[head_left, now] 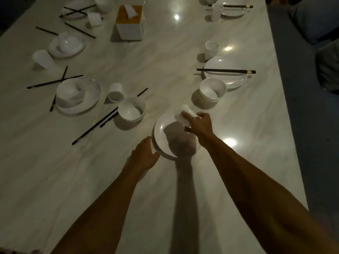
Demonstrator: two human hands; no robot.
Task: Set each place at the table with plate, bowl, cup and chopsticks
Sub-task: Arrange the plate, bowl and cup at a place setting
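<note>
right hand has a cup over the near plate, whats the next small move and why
Probably carry the cup off the plate and set it upright on the table just beyond it. The right hand holds it tilted above the plate's far rim, and the finished place further along has its cup standing beside the plate. The left hand rests at the plate's near edge.

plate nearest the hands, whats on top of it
Nothing rests on the plate; the right hand holds a cup above it. Hand and shadow hide part of its surface.
</note>
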